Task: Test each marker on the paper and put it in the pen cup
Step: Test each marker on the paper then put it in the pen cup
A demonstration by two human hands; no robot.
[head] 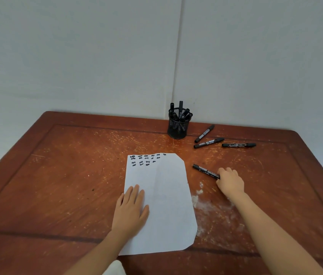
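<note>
A white sheet of paper (166, 199) lies on the wooden table, with two rows of black test scribbles along its top edge. My left hand (132, 210) rests flat on the sheet's left side, fingers spread. My right hand (230, 182) is closed around the near end of a black marker (204, 170) that lies on the table just right of the paper. A black mesh pen cup (177, 129) stands at the back, holding several black markers. Three more black markers (204, 133) (208, 143) (238, 145) lie loose to the right of the cup.
The brown wooden table (67, 175) is scratched, with a whitish worn patch (212, 207) beside the paper's right edge. A grey-white wall rises directly behind the table and the cup.
</note>
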